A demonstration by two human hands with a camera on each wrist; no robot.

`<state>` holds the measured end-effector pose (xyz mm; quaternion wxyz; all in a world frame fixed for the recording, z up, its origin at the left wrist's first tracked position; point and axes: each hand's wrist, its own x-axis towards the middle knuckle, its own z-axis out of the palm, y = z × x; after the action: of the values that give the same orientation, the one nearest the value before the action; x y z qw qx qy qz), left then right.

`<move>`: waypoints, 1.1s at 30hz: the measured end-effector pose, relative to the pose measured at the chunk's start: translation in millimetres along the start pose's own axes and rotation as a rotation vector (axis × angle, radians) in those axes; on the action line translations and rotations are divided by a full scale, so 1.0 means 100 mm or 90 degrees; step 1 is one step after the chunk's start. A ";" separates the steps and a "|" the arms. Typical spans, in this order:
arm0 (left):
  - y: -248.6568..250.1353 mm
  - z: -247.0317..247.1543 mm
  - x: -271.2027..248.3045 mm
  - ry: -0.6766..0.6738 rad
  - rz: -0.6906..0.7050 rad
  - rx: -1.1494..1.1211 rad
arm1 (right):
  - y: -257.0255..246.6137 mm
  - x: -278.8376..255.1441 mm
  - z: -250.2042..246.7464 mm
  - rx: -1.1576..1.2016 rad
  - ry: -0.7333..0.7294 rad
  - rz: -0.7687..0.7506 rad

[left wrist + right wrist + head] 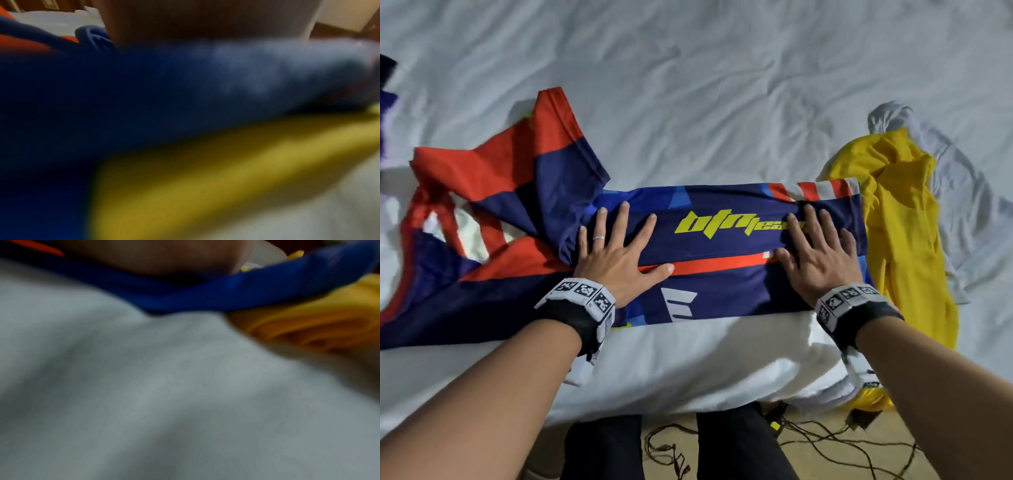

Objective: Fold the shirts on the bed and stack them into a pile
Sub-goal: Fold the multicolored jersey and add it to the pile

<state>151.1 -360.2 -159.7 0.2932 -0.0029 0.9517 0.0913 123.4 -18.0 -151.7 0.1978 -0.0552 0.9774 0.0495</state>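
Leftmost, a dark purple garment (387,113) at the frame edge, barely in view. Next, the loose end of the navy-and-red jersey (722,246): red and navy sleeves bunched and creased on the white bed sheet (722,85). Then the left hand (616,253), flat with fingers spread wide, pressing down on the folded band of the jersey, gripping nothing; ring on one finger, marker-tagged wristband (582,301) behind it. Between the hands, yellow-green lettering along the folded band. Further right, the right hand (815,253), likewise flat and spread, pressing the jersey's right end. Beyond that, a crumpled yellow shirt (900,219), touching the jersey's edge, lying over a white shirt (962,192). Both wrist views badly blurred: blue, yellow and pale cloth only. Below the bed edge, cables (825,445) on the floor.
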 end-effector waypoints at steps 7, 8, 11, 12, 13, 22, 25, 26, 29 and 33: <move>-0.50 -0.45 -0.42 0.302 0.158 -0.200 | -1.25 0.39 -0.68 0.174 0.110 -0.124; -0.69 -0.47 -0.51 0.320 0.147 -0.204 | -1.56 0.50 -0.76 0.205 0.105 -0.131; -1.41 -0.44 -0.71 0.318 0.087 -0.182 | -2.45 0.84 -0.95 0.233 0.037 -0.121; -1.67 -0.40 -0.77 0.304 0.070 -0.164 | -2.71 0.96 -0.99 0.225 0.020 -0.113; -1.91 -0.35 -0.82 0.291 0.054 -0.136 | -2.93 1.06 -1.03 0.215 0.011 -0.104; -2.73 -0.11 -1.07 0.210 0.003 0.059 | -3.61 1.45 -1.05 0.168 -0.049 0.012; -2.69 -0.24 -1.04 0.239 -0.023 0.007 | -3.68 1.29 -1.20 0.208 0.070 -0.051; -2.70 -0.28 -1.03 0.260 -0.024 -0.021 | -3.72 1.20 -1.25 0.223 0.122 -0.091; -2.77 -0.40 -0.99 0.342 -0.020 -0.200 | -3.83 0.86 -1.45 0.311 0.282 -0.278; -2.87 -0.47 -1.04 0.411 -0.065 -0.438 | -4.01 0.15 -1.43 0.388 0.257 -0.564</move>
<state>228.3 -655.7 -113.2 -0.0316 -0.1749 0.9074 0.3808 106.7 -432.7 -56.9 0.0162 -0.4086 0.8493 -0.3338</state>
